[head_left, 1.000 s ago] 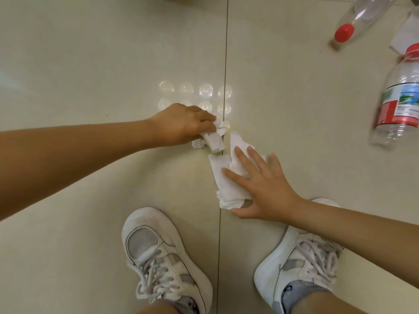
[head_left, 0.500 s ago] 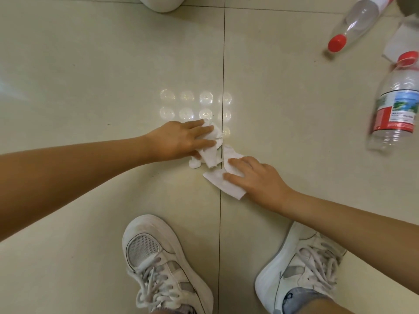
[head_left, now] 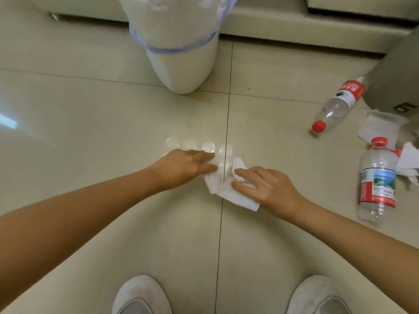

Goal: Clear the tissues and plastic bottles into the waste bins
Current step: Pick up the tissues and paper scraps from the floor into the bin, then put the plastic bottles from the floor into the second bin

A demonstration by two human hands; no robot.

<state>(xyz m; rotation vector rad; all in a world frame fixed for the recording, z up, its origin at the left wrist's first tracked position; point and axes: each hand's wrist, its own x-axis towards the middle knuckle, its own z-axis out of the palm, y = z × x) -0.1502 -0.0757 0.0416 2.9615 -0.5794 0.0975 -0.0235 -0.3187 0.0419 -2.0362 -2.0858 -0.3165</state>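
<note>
Both hands are down on the tiled floor (head_left: 90,137), meeting over the crumpled tissues (head_left: 235,196) right on the dark grout line, just past centre. The left hand (head_left: 181,168) reaches in from eight o'clock, fingers stretched nearly straight, their tips pressing the left edge of the paper; it is not closed round anything. The right hand (head_left: 265,189) comes in from four o'clock, lying over the right half of the tissue with fingers bent; the fingertips seem to nip a bunched fold, though how firm that hold is, I cannot tell.

Up at twelve o'clock stands the white waste bin (head_left: 181,64), lined with a clear bag, well apart from the hands. Out at two o'clock a plastic bottle (head_left: 337,105) with a red cap lies on its side, its base against a grey bin (head_left: 394,71) at the frame's edge. At three o'clock a second bottle (head_left: 377,180), red cap and red label, lies beside a loose heap of more tissues (head_left: 381,130). Two white shoes (head_left: 140,295) peek in at six o'clock.
</note>
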